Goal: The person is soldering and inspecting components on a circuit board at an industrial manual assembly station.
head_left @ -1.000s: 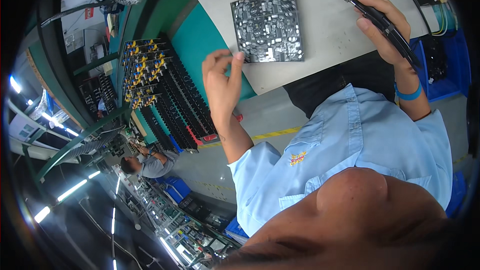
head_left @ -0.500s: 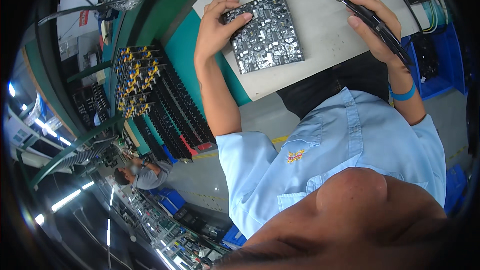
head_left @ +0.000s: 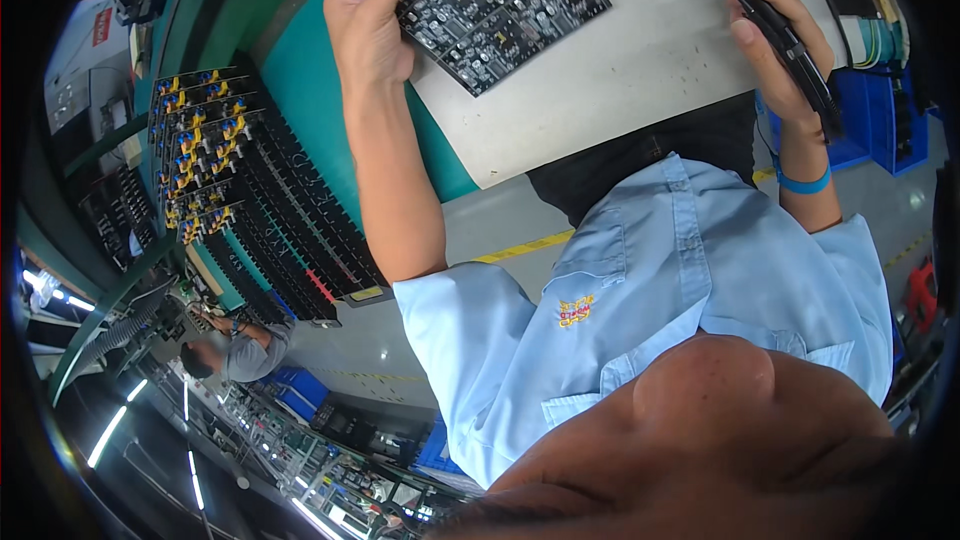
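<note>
My left hand (head_left: 370, 25) grips a circuit board panel (head_left: 505, 10) by its left edge, thumb on top and fingers curled around the far side. The panel is dark, packed with small silvery parts and divided by thin lines into sections. It sits slanted over the pale work mat (head_left: 560, 105); whether it touches the mat I cannot tell. Its far end runs out of the picture. In my right hand (head_left: 790, 60) is a soldering iron (head_left: 775, 25) with a black handle and metal front end, pointed away from me and apart from the panel. Its tip is cut off by the picture's top edge.
Left of the mat lies a green surface (head_left: 310, 70), beside rows of black strips (head_left: 290, 190) and yellow-and-blue parts (head_left: 205, 140). Blue bins (head_left: 885, 125) stand at the right, near cables (head_left: 880, 40). A co-worker (head_left: 245, 350) is farther off at the left.
The view has shifted. My left hand and the panel have moved away toward the upper left, and the panel has turned. My right hand still holds the iron, its tip now out of the picture.
</note>
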The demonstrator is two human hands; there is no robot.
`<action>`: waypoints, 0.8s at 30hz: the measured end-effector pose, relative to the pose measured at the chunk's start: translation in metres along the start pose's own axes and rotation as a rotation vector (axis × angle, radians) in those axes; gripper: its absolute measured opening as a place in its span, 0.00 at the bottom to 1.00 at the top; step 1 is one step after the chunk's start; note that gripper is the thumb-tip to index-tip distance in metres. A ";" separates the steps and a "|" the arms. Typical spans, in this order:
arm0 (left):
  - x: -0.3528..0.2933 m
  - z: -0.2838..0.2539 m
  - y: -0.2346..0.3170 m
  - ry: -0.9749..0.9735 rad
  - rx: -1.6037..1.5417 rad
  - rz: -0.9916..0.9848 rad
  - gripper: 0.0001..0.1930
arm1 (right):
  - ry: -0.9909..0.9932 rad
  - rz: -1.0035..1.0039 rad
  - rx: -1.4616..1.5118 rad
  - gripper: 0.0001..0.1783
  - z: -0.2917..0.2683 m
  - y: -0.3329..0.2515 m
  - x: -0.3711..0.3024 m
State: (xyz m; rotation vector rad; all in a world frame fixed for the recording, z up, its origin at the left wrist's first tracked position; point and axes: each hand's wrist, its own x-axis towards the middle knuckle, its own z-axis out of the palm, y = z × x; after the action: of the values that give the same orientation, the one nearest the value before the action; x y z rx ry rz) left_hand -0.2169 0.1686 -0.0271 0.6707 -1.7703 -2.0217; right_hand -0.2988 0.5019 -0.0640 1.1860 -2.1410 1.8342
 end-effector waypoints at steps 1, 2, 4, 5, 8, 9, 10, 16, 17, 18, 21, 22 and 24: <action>0.002 0.002 -0.004 0.062 -0.073 0.022 0.10 | 0.008 0.012 0.005 0.22 0.000 0.000 -0.001; 0.004 0.003 -0.006 0.060 -0.076 0.020 0.10 | 0.008 0.013 0.002 0.22 -0.001 0.000 -0.001; 0.007 0.005 -0.010 0.115 -0.050 0.043 0.10 | -0.006 0.008 -0.006 0.22 -0.001 -0.001 -0.001; 0.007 0.005 -0.011 0.143 -0.036 0.055 0.10 | -0.013 0.005 -0.009 0.22 -0.002 -0.002 0.000; 0.007 0.008 -0.010 0.183 -0.027 0.056 0.11 | -0.028 -0.006 -0.009 0.22 -0.004 -0.001 0.000; 0.006 0.010 -0.009 0.193 -0.033 0.045 0.11 | -0.036 -0.015 -0.007 0.22 -0.004 -0.001 0.000; 0.006 0.011 -0.008 0.204 -0.039 0.035 0.11 | -0.045 -0.024 -0.006 0.22 -0.005 0.000 0.000; 0.005 0.014 -0.008 0.236 -0.041 0.017 0.10 | -0.102 -0.097 -0.070 0.22 -0.009 0.005 0.003; 0.004 0.014 -0.008 0.238 -0.041 0.018 0.10 | -0.103 -0.098 -0.069 0.22 -0.009 0.005 0.004; 0.005 0.013 -0.009 0.238 -0.047 0.024 0.09 | -0.105 -0.100 -0.070 0.22 -0.009 0.004 0.004; 0.006 0.011 -0.010 0.237 -0.063 0.040 0.08 | -0.111 -0.107 -0.074 0.22 -0.008 0.002 0.004; 0.006 0.011 -0.010 0.237 -0.063 0.041 0.08 | -0.112 -0.108 -0.073 0.22 -0.008 0.002 0.005; 0.005 0.011 -0.011 0.249 -0.055 0.032 0.07 | -0.122 -0.102 -0.092 0.22 -0.009 0.002 0.004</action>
State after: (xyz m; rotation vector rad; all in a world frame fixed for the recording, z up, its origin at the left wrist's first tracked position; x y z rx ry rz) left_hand -0.2274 0.1763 -0.0372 0.8311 -1.5671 -1.8674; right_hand -0.3067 0.5076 -0.0610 1.3907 -2.1563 1.6444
